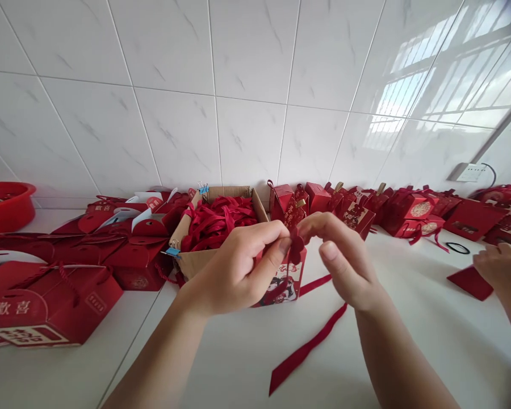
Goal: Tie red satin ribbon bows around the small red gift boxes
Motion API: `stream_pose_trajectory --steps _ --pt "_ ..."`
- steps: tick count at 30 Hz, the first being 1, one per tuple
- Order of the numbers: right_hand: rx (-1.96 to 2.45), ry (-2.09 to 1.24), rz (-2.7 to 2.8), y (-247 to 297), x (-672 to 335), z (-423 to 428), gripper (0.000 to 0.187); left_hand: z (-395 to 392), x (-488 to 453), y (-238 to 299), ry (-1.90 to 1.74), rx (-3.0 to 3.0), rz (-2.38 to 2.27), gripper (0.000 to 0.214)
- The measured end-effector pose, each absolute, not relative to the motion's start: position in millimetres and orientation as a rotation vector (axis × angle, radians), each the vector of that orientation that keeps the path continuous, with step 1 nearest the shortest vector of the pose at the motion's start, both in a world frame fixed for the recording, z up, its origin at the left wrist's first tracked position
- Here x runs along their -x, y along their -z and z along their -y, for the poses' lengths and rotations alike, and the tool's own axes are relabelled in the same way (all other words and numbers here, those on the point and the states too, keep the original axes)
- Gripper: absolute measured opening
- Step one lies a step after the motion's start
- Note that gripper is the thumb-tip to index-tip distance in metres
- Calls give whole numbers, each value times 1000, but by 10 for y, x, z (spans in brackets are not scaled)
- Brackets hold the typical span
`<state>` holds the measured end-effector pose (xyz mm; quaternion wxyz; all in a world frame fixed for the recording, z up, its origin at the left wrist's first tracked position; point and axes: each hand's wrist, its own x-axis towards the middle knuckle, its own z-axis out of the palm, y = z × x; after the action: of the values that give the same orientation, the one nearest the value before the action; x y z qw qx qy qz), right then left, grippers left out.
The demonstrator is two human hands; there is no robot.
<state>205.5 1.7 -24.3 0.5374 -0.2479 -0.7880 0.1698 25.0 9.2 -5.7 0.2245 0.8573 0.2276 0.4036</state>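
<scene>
A small red gift box [296,275] with printed figures stands on the white table, partly behind my left hand. Closed in a pinch, my left hand [242,267] holds a dark red ribbon [297,244] looped above the box top. My right hand [349,264] has its thumb and index finger apart; the curved index fingertip is at the loop, and its other fingers are mostly hidden. One ribbon tail [309,349] lies slantwise across the table below my right hand, and another short length runs beside the box.
Behind my left hand, a cardboard box [196,264] holds loose red ribbons. Red gift boxes [55,307] crowd the left; more finished boxes [417,213] line the wall. A red basin [8,207] is far left. Another person's hand [505,270] holds red card near a black ring [457,248].
</scene>
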Motion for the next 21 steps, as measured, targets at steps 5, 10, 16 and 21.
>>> stream_pose_trajectory --steps 5,10,16,21 --pt "474 -800 1812 241 -2096 -10 24 -49 -222 35 -1106 -2348 -573 23" --pt "320 -1032 1779 256 -2093 -35 17 -35 -207 33 -1056 -2278 -554 23" --pt "354 -972 1790 251 -2100 35 13 11 -234 17 -924 -2211 -655 24" --pt "515 -743 1991 168 -2294 21 8 -109 -198 69 -829 -2263 -893 27"
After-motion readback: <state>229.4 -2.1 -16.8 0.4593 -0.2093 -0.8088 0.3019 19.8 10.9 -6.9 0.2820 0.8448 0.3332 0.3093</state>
